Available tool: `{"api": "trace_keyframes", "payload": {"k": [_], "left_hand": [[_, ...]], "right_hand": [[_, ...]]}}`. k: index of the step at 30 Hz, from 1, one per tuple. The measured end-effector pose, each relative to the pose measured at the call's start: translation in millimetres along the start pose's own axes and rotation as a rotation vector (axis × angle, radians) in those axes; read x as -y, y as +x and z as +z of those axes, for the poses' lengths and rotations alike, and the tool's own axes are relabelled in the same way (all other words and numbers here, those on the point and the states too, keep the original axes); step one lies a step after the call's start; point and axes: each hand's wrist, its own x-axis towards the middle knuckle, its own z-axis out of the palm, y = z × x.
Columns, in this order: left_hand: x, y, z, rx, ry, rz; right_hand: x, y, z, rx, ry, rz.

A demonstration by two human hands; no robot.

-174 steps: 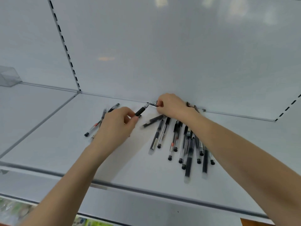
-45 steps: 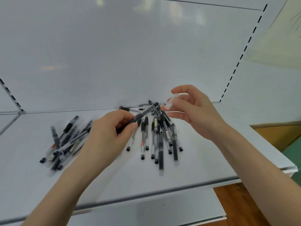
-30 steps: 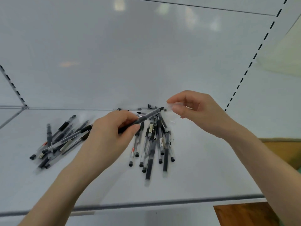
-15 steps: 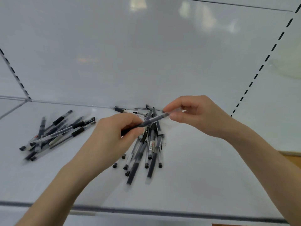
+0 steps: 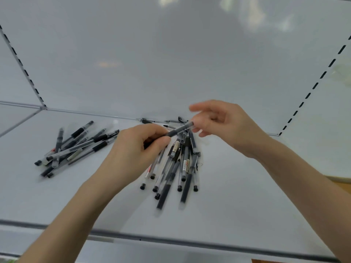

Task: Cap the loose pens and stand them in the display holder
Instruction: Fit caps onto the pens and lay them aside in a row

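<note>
— Now, what has changed with that pen (image 5: 180, 129)?

— Half a second back the right hand (image 5: 222, 123) was pinching the clear cap onto its tip. The cap looks seated now, and the right fingers (image 5: 197, 108) have loosened and spread; they hold nothing I can make out, though they are blurred and sit just beside the capped end.

— And the left hand (image 5: 136, 149)?

— Closed around the barrel, thumb and fingers clamped on the lower part, the pen angled up and to the right above the heap.

— So one more pen is done?

— Capped, I judge, but not stood anywhere. The display holder is not in view here, so the pen has yet to reach it.

— What is left on the shelf (image 5: 237, 196)?

— Two heaps. The middle pile of pens (image 5: 178, 168) fans out right under both hands, with a few loose pieces along the back edge. The left pile of pens (image 5: 76, 147) lies well apart from it, and most there seem to wear caps, though I cannot tell for all.

— Then the task is far from over?

— Yes, by my reading: plenty still to cap, and none standing.
</note>
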Motion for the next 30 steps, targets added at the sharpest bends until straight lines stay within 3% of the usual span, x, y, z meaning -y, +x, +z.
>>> {"api": "trace_keyframes", "payload": {"k": [2, 5, 11, 15, 18, 20, 24, 30], "left_hand": [[9, 3, -6, 0.009, 0.104, -0.022], [39, 8, -19, -0.038, 0.356, -0.086], [97, 13, -39, -0.153, 0.696, -0.287], [97, 15, -38, -0.125, 0.735, -0.266], [83, 12, -31, -0.153, 0.595, -0.129], [73, 11, -23, -0.077, 0.506, -0.083], [70, 16, -11, 0.111, 0.599, -0.101], [68, 19, -7, 0.137, 0.537, -0.137]], "right_hand": [[-5, 8, 0, -0.034, 0.018, 0.079], [-23, 17, -3, -0.103, -0.227, 0.135], [-51, 17, 8, -0.038, -0.52, 0.129], [-52, 20, 11, -0.017, -0.604, 0.108], [-47, 30, 17, -0.027, -0.644, 0.044], [-46, 42, 22, -0.014, -0.689, 0.007], [-51, 68, 28, -0.003, -0.755, 0.009], [-58, 93, 27, 0.047, -0.869, 0.082]]}}
